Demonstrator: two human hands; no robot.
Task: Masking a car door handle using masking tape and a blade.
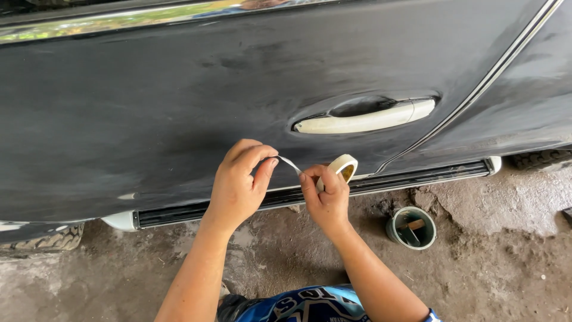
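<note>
The person's 2 bare hands work in front of a dark car door (149, 107), near its lower edge. The right hand (326, 200) is closed around a roll of masking tape (341, 169), holding it up with the fingers wrapped over its rim. The left hand (238, 182) pinches the free end of a tape strip (289, 162) between thumb and forefinger; the short strip runs taut between the 2 hands, just in front of the door panel. Whether the strip touches the paint cannot be told.

Above the hands, towards the door's right side, sits the door handle (366, 119), covered in pale tape. Along the door's bottom edge runs a black side step (417, 175) with white end caps. On the rough concrete floor (506, 262), to the right of the right forearm, stands a small green can (412, 228) with a stick resting inside it. A tyre (47, 240) shows at the lower left.
</note>
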